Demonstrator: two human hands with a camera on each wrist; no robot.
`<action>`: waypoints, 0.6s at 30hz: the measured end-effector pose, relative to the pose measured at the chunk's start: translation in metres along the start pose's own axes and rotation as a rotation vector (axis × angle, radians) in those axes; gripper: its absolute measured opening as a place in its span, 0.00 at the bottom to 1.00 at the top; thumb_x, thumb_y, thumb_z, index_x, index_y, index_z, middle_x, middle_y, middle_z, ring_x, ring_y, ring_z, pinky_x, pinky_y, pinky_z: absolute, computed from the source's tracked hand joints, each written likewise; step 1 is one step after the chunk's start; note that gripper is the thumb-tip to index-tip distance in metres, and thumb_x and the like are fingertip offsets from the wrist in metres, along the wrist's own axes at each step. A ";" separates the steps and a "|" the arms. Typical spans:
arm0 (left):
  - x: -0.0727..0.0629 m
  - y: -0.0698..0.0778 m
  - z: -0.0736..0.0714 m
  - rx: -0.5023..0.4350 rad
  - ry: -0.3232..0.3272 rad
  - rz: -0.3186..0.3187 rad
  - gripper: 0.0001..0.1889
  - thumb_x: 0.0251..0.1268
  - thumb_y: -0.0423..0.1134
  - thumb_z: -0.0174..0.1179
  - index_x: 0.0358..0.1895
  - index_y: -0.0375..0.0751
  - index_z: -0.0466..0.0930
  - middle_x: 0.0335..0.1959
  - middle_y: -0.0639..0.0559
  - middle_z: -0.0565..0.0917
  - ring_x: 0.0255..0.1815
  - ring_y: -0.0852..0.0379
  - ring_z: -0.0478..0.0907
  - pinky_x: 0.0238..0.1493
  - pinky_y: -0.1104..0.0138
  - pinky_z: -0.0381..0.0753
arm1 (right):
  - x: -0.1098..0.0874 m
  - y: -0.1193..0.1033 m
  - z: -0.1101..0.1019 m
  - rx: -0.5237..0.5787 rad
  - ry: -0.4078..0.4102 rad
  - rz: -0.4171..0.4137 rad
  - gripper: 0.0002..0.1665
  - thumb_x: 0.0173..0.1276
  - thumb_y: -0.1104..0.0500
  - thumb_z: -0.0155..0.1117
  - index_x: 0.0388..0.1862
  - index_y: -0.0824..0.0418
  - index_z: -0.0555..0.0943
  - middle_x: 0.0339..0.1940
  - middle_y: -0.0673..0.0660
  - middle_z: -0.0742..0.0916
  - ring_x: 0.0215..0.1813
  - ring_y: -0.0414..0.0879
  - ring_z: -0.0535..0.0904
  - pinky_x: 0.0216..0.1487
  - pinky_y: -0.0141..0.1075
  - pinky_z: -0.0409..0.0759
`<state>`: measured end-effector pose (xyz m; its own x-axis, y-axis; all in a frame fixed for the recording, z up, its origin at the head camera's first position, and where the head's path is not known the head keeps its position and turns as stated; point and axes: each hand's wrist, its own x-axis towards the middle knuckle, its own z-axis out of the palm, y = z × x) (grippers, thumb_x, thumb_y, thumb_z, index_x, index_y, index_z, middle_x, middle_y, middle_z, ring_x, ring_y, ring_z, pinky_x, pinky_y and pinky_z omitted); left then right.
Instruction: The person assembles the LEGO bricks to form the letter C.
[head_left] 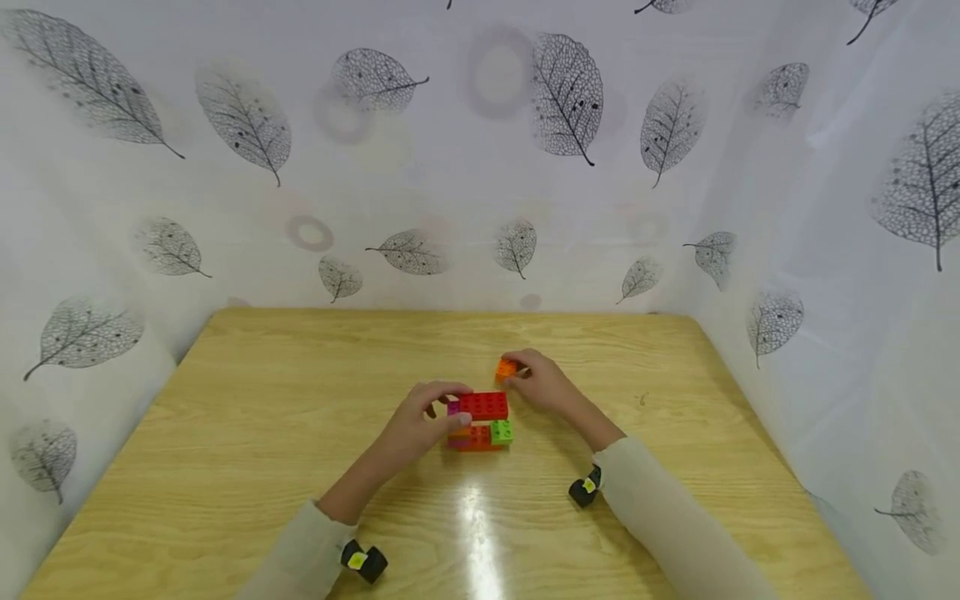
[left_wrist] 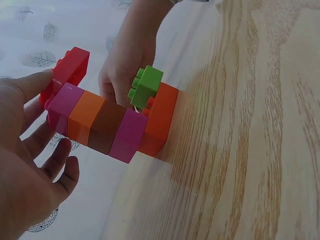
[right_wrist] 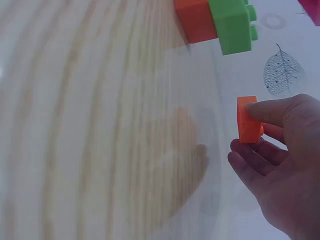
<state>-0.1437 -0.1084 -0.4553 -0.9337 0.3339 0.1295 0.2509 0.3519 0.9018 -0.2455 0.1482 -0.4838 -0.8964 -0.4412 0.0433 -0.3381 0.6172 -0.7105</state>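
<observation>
A toy-brick structure stands on the table. Its base is an orange-red brick [left_wrist: 162, 117], with a light green brick [left_wrist: 148, 86] on the right end. At the left end rises a column of purple, brown [left_wrist: 106, 127] and orange bricks. A long red brick [head_left: 486, 406] tops the column and juts out to the right over the base. My left hand [head_left: 422, 418] grips the structure by its top left end, thumb in front and fingers behind. Behind and to the right, my right hand [head_left: 546, 383] pinches a small orange brick [right_wrist: 248, 120] between thumb and fingers.
The wooden table [head_left: 300, 367] runs back to a white leaf-patterned curtain [head_left: 450, 183], which also hangs along both sides. Each wrist wears a small black camera, the left one [head_left: 364, 561] low over the table and the right one [head_left: 586, 487] beside the sleeve.
</observation>
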 end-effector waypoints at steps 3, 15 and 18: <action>0.000 0.001 0.000 -0.004 0.002 0.001 0.20 0.67 0.48 0.67 0.61 0.50 0.81 0.56 0.56 0.82 0.53 0.54 0.69 0.49 0.59 0.70 | -0.007 -0.001 -0.004 0.029 0.024 -0.017 0.26 0.74 0.60 0.63 0.68 0.65 0.75 0.59 0.61 0.81 0.56 0.53 0.80 0.57 0.46 0.81; -0.001 0.004 0.001 -0.018 0.009 -0.008 0.20 0.67 0.48 0.66 0.60 0.51 0.81 0.56 0.56 0.82 0.52 0.54 0.70 0.49 0.60 0.69 | -0.040 -0.016 -0.009 0.132 0.095 -0.085 0.26 0.70 0.62 0.67 0.65 0.66 0.77 0.60 0.62 0.81 0.57 0.54 0.80 0.59 0.49 0.80; -0.001 0.004 0.001 -0.021 0.012 -0.014 0.20 0.67 0.48 0.67 0.60 0.52 0.81 0.55 0.56 0.82 0.52 0.54 0.70 0.50 0.59 0.69 | -0.048 -0.019 -0.007 0.163 0.100 -0.085 0.24 0.71 0.61 0.67 0.64 0.63 0.78 0.61 0.60 0.82 0.57 0.53 0.80 0.59 0.48 0.80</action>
<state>-0.1417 -0.1064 -0.4527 -0.9400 0.3187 0.1218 0.2328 0.3381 0.9119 -0.1979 0.1622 -0.4678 -0.8932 -0.4156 0.1719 -0.3705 0.4632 -0.8051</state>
